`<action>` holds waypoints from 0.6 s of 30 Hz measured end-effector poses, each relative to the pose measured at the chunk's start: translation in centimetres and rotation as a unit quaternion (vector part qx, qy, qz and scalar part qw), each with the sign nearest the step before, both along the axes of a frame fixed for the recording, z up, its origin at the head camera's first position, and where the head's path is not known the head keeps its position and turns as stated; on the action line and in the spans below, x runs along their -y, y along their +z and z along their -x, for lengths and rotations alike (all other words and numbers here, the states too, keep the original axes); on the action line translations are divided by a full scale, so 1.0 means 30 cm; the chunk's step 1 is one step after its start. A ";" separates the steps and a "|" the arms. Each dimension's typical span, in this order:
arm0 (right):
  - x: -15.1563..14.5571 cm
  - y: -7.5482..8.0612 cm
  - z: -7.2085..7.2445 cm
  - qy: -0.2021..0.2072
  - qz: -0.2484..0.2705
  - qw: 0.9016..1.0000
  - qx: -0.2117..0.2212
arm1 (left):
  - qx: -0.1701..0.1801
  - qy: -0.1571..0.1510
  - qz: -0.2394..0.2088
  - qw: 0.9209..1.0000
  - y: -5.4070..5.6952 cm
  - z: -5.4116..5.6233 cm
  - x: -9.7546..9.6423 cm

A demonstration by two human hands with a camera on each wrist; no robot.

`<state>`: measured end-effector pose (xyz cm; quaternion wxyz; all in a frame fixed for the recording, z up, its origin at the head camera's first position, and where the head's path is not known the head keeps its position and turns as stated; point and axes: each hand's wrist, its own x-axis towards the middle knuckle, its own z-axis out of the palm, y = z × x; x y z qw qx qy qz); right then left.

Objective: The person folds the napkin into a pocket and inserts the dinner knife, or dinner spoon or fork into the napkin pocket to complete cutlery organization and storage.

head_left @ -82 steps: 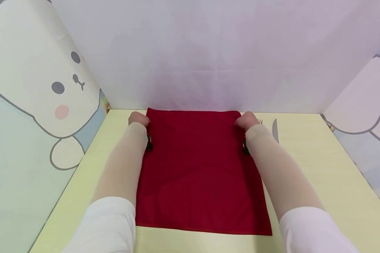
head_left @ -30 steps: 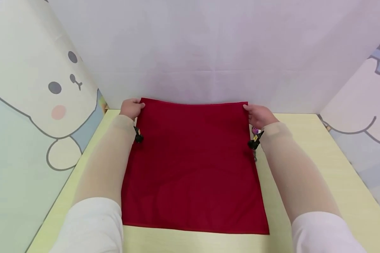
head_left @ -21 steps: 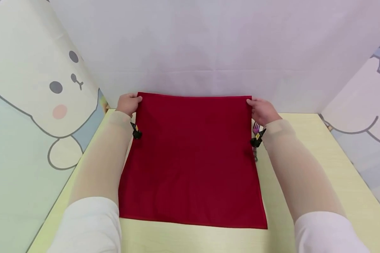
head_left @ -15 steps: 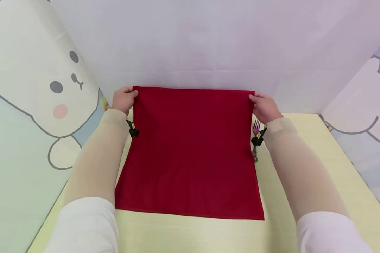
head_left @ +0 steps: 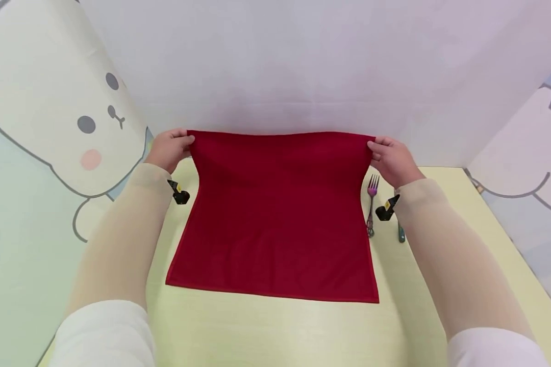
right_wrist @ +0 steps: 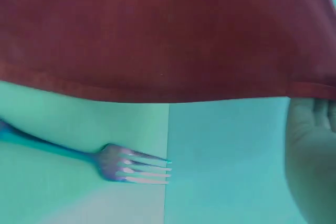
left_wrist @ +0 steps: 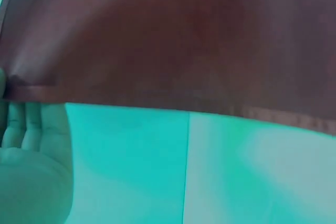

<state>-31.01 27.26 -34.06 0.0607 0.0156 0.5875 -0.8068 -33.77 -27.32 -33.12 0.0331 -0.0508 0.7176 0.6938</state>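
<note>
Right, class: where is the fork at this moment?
In the head view, the fork lies on the table, just right of the red cloth and below the right hand.

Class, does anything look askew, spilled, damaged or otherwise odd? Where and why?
No spill or damage shows. Only colour looks odd: the table, pale yellow in the head view, is greenish in both wrist views, and the red cloth duller there, probably a camera tint.

A pale yellow table stands against a whitish wall between cartoon-printed side panels.
</note>
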 end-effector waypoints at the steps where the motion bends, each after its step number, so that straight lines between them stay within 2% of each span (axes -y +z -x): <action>1: -0.001 -0.006 -0.007 0.003 -0.018 1.000 0.011 | 0.006 -0.008 0.019 1.000 -0.009 -0.004 0.005; 3: -0.004 -0.020 -0.018 0.012 -0.072 0.997 0.026 | 0.016 -0.024 0.079 0.996 -0.028 -0.012 0.015; 4: -0.004 -0.029 -0.022 0.018 -0.099 0.994 0.031 | 0.021 -0.033 0.117 0.992 -0.036 -0.017 0.020; 6: -0.004 -0.046 -0.028 0.028 -0.174 0.984 0.032 | 0.036 -0.046 0.179 0.982 -0.051 -0.023 0.030; 7: -0.003 -0.054 -0.031 0.034 -0.216 0.975 0.029 | 0.044 -0.056 0.202 0.977 -0.059 -0.025 0.035; 9: -0.002 -0.067 -0.036 0.045 -0.296 0.954 0.026 | 0.067 -0.078 0.218 0.971 -0.071 -0.029 0.040; 11: -0.003 -0.076 -0.041 0.056 -0.358 0.932 0.027 | 0.093 -0.094 0.196 0.972 -0.084 -0.029 0.040; 12: -0.003 -0.078 -0.044 0.065 -0.369 0.927 0.033 | 0.107 -0.099 0.173 0.974 -0.090 -0.030 0.038; 13: -0.004 -0.081 -0.046 0.074 -0.370 0.925 0.041 | 0.121 -0.099 0.150 0.976 -0.097 -0.031 0.035; 14: -0.005 -0.085 -0.047 0.085 -0.358 0.929 0.050 | 0.135 -0.101 0.129 0.977 -0.104 -0.033 0.034; 18: -0.006 -0.110 -0.053 0.126 -0.260 0.953 0.094 | 0.171 -0.071 0.061 0.981 -0.141 -0.043 0.027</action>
